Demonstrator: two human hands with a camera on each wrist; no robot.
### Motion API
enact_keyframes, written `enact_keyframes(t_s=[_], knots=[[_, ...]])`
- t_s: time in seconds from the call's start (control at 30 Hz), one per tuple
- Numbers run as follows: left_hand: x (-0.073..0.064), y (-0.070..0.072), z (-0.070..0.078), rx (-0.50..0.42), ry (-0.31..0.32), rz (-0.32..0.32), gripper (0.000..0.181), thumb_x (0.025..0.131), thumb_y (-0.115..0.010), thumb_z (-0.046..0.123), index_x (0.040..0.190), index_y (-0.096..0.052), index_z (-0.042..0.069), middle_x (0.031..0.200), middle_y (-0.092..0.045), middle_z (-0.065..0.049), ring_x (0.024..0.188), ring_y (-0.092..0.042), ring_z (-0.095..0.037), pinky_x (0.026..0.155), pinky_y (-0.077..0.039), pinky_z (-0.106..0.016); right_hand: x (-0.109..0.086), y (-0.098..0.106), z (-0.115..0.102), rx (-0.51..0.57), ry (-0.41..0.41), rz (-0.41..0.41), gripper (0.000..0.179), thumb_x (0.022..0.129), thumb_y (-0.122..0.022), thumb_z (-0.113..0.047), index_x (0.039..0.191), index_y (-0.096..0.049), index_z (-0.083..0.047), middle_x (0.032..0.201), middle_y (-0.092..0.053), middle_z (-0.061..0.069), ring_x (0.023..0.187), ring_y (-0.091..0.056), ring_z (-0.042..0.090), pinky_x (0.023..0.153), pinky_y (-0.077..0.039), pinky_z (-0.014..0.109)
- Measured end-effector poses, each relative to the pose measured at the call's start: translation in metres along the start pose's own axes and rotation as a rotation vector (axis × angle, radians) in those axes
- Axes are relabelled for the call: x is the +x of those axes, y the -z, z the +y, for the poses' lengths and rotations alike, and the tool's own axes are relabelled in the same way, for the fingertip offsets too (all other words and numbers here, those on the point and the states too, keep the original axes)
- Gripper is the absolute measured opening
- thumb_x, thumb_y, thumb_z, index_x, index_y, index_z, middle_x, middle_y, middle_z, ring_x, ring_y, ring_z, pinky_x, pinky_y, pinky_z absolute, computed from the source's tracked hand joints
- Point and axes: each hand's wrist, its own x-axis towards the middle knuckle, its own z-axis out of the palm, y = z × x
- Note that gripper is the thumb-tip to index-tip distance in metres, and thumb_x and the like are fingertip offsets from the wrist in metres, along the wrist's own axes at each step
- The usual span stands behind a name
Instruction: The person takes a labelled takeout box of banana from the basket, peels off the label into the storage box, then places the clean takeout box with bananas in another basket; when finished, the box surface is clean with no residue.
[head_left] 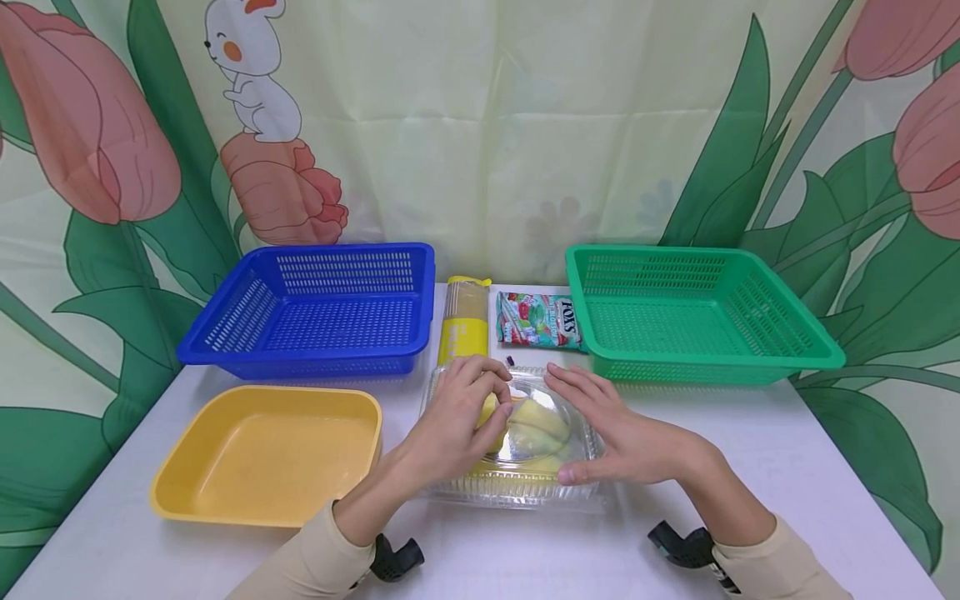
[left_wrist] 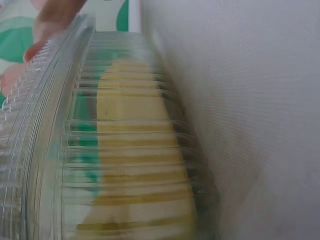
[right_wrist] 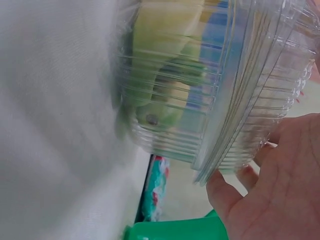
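A clear plastic clamshell box [head_left: 517,492] with ribbed sides sits on the table in front of the person, its lid down. Pale yellow-green fruit [head_left: 538,427] shows inside, also through the wall in the left wrist view as a long yellow shape [left_wrist: 135,125]. Over the lid's left half, the left hand [head_left: 461,417] has its fingers bent, with thumb and fingertips close together; I cannot tell whether they pinch anything. The right hand [head_left: 630,433] rests spread along the lid's right side, thumb near the front corner. In the right wrist view its fingers [right_wrist: 223,192] touch the lid's rim.
A blue basket [head_left: 307,367] stands back left, a green basket [head_left: 705,371] back right, and a yellow basin [head_left: 266,521] front left. Behind the box lie a yellow-banded packet [head_left: 465,333], a Fox's candy bag [head_left: 536,321] and a tiny dark object [head_left: 510,361].
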Motion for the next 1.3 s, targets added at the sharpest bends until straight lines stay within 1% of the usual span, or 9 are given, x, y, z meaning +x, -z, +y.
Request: enact_keyframes(t_s=[0.27,0.5,0.57,0.63,0.73,0.83,0.93,1.1,1.3], knots=[[-0.001,-0.001,-0.002,-0.046,0.020,0.029,0.007,0.098,-0.065,0.013,0.092,-0.062,0.016,0.129,-0.056,-0.003,0.122,-0.045,-0.026,0.103,-0.038,-0.046,0.001,0.000,0.001,0.001,-0.014,0.004,0.112,0.083,-0.082,-0.052,0.167,-0.012,-0.026,0.172,-0.008,0.002,0.154,-0.004,0.035,0.112,-0.027,0.075],[0.000,0.000,-0.004,-0.073,0.040,0.048,0.008,0.097,-0.066,0.012,0.092,-0.062,0.017,0.129,-0.056,-0.003,0.127,-0.043,-0.028,0.107,-0.035,-0.051,-0.001,-0.001,0.000,0.004,-0.016,0.016,0.113,0.083,-0.083,-0.052,0.166,-0.014,-0.020,0.172,-0.008,0.003,0.154,-0.004,0.036,0.112,-0.027,0.075],[0.000,0.001,-0.003,-0.107,0.058,0.053,0.008,0.098,-0.065,0.012,0.092,-0.061,0.017,0.129,-0.056,-0.003,0.127,-0.043,-0.027,0.107,-0.035,-0.051,-0.001,-0.001,0.000,0.006,-0.014,0.016,0.112,0.083,-0.082,-0.052,0.166,-0.014,-0.021,0.172,-0.008,0.003,0.154,-0.004,0.036,0.112,-0.026,0.075],[0.002,0.003,-0.003,-0.163,0.076,0.087,0.009,0.099,-0.063,0.011,0.092,-0.060,0.016,0.127,-0.056,-0.004,0.127,-0.043,-0.026,0.107,-0.035,-0.050,-0.001,0.000,0.000,0.006,-0.011,0.016,0.112,0.083,-0.082,-0.051,0.166,-0.014,-0.022,0.172,-0.008,0.003,0.153,-0.004,0.037,0.112,-0.026,0.076],[0.004,0.010,-0.004,-0.244,0.083,0.177,0.010,0.100,-0.060,0.010,0.091,-0.058,0.014,0.125,-0.056,-0.008,0.125,-0.044,-0.027,0.103,-0.036,-0.049,-0.001,-0.001,0.000,0.005,-0.012,0.015,0.110,0.084,-0.082,-0.052,0.166,-0.013,-0.027,0.172,-0.008,0.003,0.153,-0.004,0.036,0.111,-0.026,0.076],[0.006,0.019,-0.004,-0.274,0.082,0.246,0.011,0.100,-0.059,0.009,0.091,-0.059,0.013,0.125,-0.056,-0.012,0.125,-0.042,-0.029,0.102,-0.036,-0.050,0.000,-0.002,0.000,0.007,-0.010,0.013,0.108,0.084,-0.081,-0.052,0.166,-0.014,-0.029,0.172,-0.008,0.002,0.153,-0.005,0.035,0.111,-0.027,0.075],[0.005,0.027,-0.003,-0.270,0.091,0.256,0.009,0.100,-0.060,0.011,0.092,-0.060,0.014,0.128,-0.053,-0.015,0.129,-0.039,-0.030,0.103,-0.035,-0.052,0.000,-0.003,0.001,0.009,-0.006,0.010,0.108,0.085,-0.081,-0.052,0.166,-0.013,-0.029,0.172,-0.007,0.002,0.153,-0.004,0.034,0.111,-0.027,0.075],[0.000,0.046,-0.004,-0.238,0.115,0.269,0.009,0.101,-0.062,0.011,0.092,-0.061,0.014,0.134,-0.050,-0.012,0.135,-0.035,-0.029,0.103,-0.035,-0.053,-0.002,-0.002,0.001,0.006,0.000,0.014,0.109,0.085,-0.081,-0.051,0.166,-0.012,-0.029,0.172,-0.006,0.002,0.153,-0.004,0.035,0.111,-0.027,0.075],[-0.022,0.076,-0.014,-0.100,0.155,0.241,0.008,0.098,-0.067,0.009,0.093,-0.063,0.015,0.142,-0.046,-0.012,0.139,-0.029,-0.033,0.104,-0.031,-0.058,-0.001,0.000,0.000,0.000,-0.003,0.006,0.109,0.085,-0.081,-0.051,0.166,-0.011,-0.029,0.172,-0.005,0.002,0.153,-0.003,0.035,0.111,-0.028,0.075]])
